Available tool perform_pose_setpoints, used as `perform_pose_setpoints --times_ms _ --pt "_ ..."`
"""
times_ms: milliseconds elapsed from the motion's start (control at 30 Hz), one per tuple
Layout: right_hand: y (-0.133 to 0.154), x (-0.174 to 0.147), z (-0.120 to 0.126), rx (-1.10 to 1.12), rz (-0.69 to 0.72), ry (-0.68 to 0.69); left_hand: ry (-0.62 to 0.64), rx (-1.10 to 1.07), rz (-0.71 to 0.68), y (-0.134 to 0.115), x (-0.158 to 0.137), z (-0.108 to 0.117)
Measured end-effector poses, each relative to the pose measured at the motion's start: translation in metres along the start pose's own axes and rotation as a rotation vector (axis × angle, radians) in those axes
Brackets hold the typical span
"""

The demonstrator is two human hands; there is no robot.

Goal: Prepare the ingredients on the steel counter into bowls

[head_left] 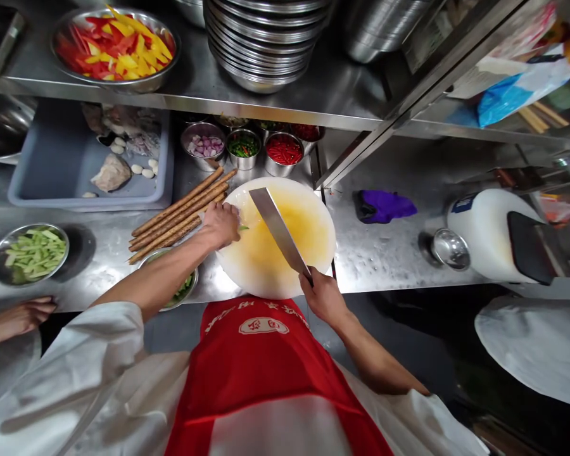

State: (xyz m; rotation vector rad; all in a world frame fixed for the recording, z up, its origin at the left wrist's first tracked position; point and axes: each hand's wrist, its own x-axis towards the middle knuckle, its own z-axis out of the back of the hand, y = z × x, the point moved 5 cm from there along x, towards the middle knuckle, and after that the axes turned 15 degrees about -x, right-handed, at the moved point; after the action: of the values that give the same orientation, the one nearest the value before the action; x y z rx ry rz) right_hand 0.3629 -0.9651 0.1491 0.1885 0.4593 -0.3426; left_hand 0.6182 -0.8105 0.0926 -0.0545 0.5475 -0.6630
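My right hand [323,292] is wrapped round the handle of a cleaver [276,227], its broad blade slanting up and left across the round white cutting board [320,209]. The board's middle is stained yellow. My left hand [222,223] is at the board's left edge, fingers curled downward; what they hold, if anything, is hidden. A small green bit [244,227] shows beside it. Several long brown roots [171,212] lie just left of this hand, their right ends close to its fingers. Under my left forearm stands a bowl of cut greens [185,288], partly covered.
Behind the board are metal cups of chopped shallots [205,145], green chillies [244,145] and red chillies [284,151]. A grey bin [92,201] stands left; a purple cloth [387,206] lies right. Overhead runs a shelf edge [275,107]. Another person's hand [21,320] is at far left.
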Motion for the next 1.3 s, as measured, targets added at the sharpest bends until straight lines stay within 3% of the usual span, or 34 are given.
perform_pose_setpoints --times_ms 133,233,400,500,567,700,767,867,933,1000,1067,1133,1233,1300 --pt "0.012 0.022 -0.014 -0.149 0.012 0.184 0.044 0.025 -0.011 -0.003 0.003 0.003" --pt "0.002 0.02 -0.015 -0.222 0.017 0.298 0.058 0.033 0.012 0.001 0.003 0.003" --pt "-0.031 -0.008 -0.002 -0.079 0.013 0.297 0.055 -0.042 0.04 0.023 -0.001 0.0" --pt "-0.04 -0.007 -0.003 -0.006 -0.064 0.183 0.038 -0.172 0.066 0.042 -0.004 -0.006" --pt "-0.039 0.007 -0.011 -0.066 -0.109 0.091 0.067 -0.366 0.08 0.054 -0.007 -0.014" --pt "-0.028 0.044 -0.033 -0.281 -0.114 0.012 0.212 -1.079 -0.031 0.063 -0.032 -0.033" --pt "-0.022 0.058 -0.033 -0.318 -0.09 -0.024 0.275 -1.378 0.007 0.066 -0.056 -0.045" --pt "0.002 0.073 -0.013 -0.139 0.074 -0.144 0.396 -1.686 0.181 0.062 -0.098 -0.07" --pt "0.036 0.08 0.002 0.161 0.364 -0.124 0.561 -1.85 0.237 0.046 -0.124 -0.089" --pt "0.079 0.08 0.011 0.456 0.688 0.067 0.725 -1.975 0.194 0.027 -0.144 -0.107" --pt "0.117 0.076 0.01 0.571 0.884 0.296 0.793 -2.057 0.1 0.014 -0.158 -0.124" --pt "0.144 0.074 0.002 0.527 0.923 0.39 0.73 -2.136 0.012 0.011 -0.167 -0.137" --pt "0.166 0.078 -0.015 0.424 0.774 0.25 0.48 -2.205 -0.135 0.024 -0.184 -0.135" --pt "0.177 0.079 -0.025 0.359 0.641 0.139 0.33 -2.022 -0.208 0.033 -0.196 -0.123"
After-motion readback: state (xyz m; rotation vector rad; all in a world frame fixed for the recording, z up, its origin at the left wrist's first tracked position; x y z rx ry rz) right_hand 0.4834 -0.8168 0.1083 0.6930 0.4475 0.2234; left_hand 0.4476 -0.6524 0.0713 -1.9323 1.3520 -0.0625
